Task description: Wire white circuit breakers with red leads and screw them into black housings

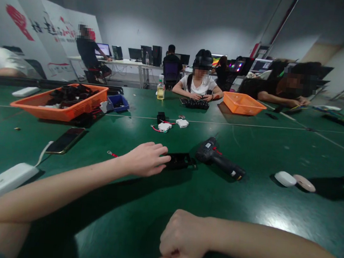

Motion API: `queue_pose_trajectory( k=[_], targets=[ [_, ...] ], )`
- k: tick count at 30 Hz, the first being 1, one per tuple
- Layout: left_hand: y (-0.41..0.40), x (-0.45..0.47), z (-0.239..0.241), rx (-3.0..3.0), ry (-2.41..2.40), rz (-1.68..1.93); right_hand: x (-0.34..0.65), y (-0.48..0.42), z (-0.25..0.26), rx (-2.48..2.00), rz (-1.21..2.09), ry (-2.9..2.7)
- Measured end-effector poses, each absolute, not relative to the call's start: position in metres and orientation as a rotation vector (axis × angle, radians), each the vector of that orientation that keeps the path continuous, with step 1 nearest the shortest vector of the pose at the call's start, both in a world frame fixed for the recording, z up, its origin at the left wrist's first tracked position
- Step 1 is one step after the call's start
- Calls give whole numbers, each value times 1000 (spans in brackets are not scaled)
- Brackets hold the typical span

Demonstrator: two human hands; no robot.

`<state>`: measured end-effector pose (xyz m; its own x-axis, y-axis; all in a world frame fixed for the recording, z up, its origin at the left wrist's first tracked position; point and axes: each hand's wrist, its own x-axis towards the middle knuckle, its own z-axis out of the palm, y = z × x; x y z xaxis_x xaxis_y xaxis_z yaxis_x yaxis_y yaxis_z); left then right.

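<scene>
My left hand (149, 159) lies over the left end of a black plastic housing (182, 161), its fingers and thumb bent around that end. Part of the housing is hidden beneath the hand. A red wire with a ring terminal (112, 154) sticks out behind my left forearm. Just right of the housing, a black cordless screwdriver (218, 157) lies on its side. Close to the table's near edge, my right hand (182, 241) is curled into a fist; its inside is hidden. Beyond the housing are white connector pieces (164, 126) with red leads and a small black block (161, 117).
On the green table (243, 209), an orange basket (61, 112) of black parts stands left beside a blue bin (118, 103). A phone (66, 140), white power strip (2, 183), bottle (160, 89), second orange basket (243, 104) and white case (285, 179) surround the work. Co-workers sit opposite.
</scene>
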<state>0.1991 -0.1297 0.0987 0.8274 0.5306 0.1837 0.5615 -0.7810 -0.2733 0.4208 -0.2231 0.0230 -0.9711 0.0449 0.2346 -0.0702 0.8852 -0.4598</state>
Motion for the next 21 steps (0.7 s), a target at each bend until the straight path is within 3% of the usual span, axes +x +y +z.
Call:
queue_pose_trajectory(
  k=[21],
  targets=[
    [-106, 205, 72, -2659, -942, 275, 424, -223, 22, 11, 694, -2791]
  ],
)
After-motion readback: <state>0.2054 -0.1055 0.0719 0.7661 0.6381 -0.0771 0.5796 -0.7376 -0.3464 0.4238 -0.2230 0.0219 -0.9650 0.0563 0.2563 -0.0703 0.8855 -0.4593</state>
